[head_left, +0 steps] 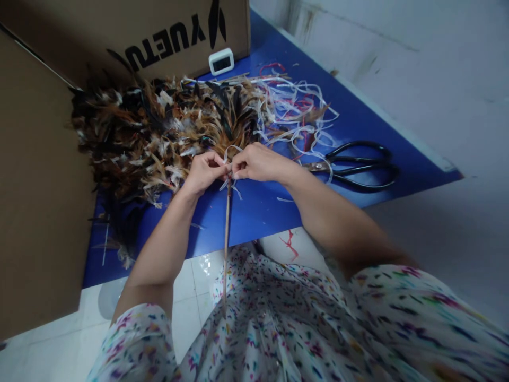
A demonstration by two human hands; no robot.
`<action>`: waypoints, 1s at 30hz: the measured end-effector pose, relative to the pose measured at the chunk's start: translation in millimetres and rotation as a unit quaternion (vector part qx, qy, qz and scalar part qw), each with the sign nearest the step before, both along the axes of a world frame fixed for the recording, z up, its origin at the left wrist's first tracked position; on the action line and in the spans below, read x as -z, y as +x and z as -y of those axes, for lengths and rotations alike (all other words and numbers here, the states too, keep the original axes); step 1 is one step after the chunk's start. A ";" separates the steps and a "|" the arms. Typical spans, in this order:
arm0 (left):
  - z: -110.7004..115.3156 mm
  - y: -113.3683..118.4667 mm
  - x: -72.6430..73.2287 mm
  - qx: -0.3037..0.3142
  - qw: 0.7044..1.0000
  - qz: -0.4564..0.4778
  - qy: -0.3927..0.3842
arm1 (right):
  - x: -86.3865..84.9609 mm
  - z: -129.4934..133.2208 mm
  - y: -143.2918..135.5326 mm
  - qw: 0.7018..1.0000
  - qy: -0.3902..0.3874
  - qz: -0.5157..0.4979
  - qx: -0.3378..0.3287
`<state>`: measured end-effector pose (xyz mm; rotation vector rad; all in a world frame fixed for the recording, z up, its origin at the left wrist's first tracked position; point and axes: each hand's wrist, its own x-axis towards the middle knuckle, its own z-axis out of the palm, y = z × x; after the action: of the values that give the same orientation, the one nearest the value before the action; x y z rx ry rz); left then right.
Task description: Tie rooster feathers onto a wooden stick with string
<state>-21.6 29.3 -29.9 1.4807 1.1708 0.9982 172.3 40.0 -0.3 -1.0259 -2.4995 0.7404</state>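
Both hands meet at the base of a fan-shaped bunch of brown and black feathers [234, 119], where it joins a thin wooden stick [227, 228]. My left hand [205, 171] pinches at the joint with thumb and forefinger, on a white plastic strip [234, 150] tied round it. From the right side, my right hand [256, 162] is closed with its fingertips on the same strip. Short strip ends hang just below the hands. The stick runs down over the table edge toward my floral clothing. What exactly lies between the fingertips is small and partly hidden.
A large feather pile [139, 132] covers the blue table [274, 212] at left. Tangled white and red strips [294, 103] lie right of the bunch, with black-handled scissors [360, 167] beside them. A white digital device [221, 62] stands by a cardboard box [170, 26]; a wall borders the right.
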 end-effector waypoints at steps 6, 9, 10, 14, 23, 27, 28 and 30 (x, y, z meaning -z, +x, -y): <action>1.2 1.2 -1.3 -0.008 1.000 -0.013 -0.002 | -0.6 -3.2 1.1 0.999 -0.034 -0.031 -0.009; 1.9 0.8 -2.8 -0.012 0.999 -0.034 0.028 | 1.7 -7.0 1.4 0.994 -0.036 -0.098 0.043; 2.3 0.4 -3.6 -0.013 0.998 -0.049 0.046 | 3.1 -8.2 1.0 0.990 -0.037 -0.124 0.061; 4.0 -1.4 -6.3 -0.005 0.985 -0.120 0.125 | 8.3 -10.3 -2.4 0.979 -0.058 -0.175 0.089; 8.8 -1.9 -6.9 -0.029 0.930 -0.247 0.270 | 18.2 -13.2 -7.7 0.970 -0.077 -0.201 0.110; 10.5 -0.5 -6.7 -0.021 0.915 -0.261 0.308 | 26.0 -16.8 -10.4 0.959 -0.109 -0.227 0.126; 10.3 -0.6 -6.1 -0.019 0.910 -0.264 0.318 | 27.6 -17.2 -11.3 0.956 -0.121 -0.232 0.132; 8.9 -1.5 -3.9 -0.013 0.900 -0.272 0.340 | 30.0 -17.6 -13.3 0.949 -0.142 -0.241 0.144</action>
<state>-23.1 20.4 -26.0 2.4253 1.2839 1.1071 159.1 57.5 -30.3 -1.1120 -1.8180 1.1215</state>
